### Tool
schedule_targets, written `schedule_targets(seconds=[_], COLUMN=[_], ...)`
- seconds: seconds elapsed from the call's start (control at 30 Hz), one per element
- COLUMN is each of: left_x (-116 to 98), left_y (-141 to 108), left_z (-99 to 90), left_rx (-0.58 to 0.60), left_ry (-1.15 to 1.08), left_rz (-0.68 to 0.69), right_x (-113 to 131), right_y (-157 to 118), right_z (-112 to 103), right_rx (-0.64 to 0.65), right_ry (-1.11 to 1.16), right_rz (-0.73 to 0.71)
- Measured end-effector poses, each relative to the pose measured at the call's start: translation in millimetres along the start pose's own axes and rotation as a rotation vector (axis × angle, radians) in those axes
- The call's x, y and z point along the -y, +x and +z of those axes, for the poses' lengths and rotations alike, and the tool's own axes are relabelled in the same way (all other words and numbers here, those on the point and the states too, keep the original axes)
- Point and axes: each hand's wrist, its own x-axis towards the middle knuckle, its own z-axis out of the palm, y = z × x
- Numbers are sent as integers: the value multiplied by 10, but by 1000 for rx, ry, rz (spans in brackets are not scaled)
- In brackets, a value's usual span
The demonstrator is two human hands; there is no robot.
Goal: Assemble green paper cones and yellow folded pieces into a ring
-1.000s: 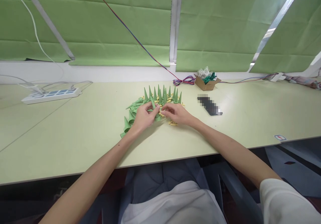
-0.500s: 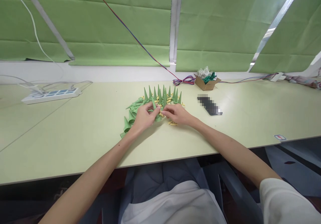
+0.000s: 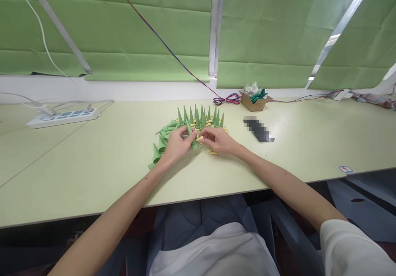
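My left hand (image 3: 179, 143) is closed round a green plastic cone (image 3: 194, 145), its pointed end up and its wide base low. Close against that cone's right side, my right hand (image 3: 219, 140) pinches a small yellow plastic piece (image 3: 200, 139). Whether the yellow piece is fixed to the cone I cannot tell. Behind my hands stand several upright green cones (image 3: 198, 117) with yellow pieces among them. More green cones (image 3: 156, 154) lie tipped on their sides left of my left hand. A few loose yellow pieces (image 3: 213, 152) rest on the table under my right wrist.
The pale table (image 3: 102, 173) runs along a wall with green blinds. A small cardboard box (image 3: 254, 104) holds clear plastic and green material. Nearby are a dark phone-like object (image 3: 259, 130) and a coiled red-blue wire (image 3: 227, 99). A white power strip (image 3: 64, 118) lies at left.
The right fingertips have shifted slightly, and more of the yellow piece shows between them. The green cone in my left hand has tilted a little to the left.
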Motion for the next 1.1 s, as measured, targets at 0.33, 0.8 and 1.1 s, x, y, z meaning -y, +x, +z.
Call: schedule_targets(seconds=[0.33,0.8,1.1], left_x=[-15,3,34], left_y=[-1,6,19], left_z=[4,1,-1], left_rx=[0,-14,-2], left_ry=[1,3,18], left_rz=[-24,-4,24], right_x=[16,-36,13], right_y=[12,-5,4], right_z=[3,18,15], right_rx=[7,6,17], right_ry=[-20,22,-27], right_rz=[20,-16,26])
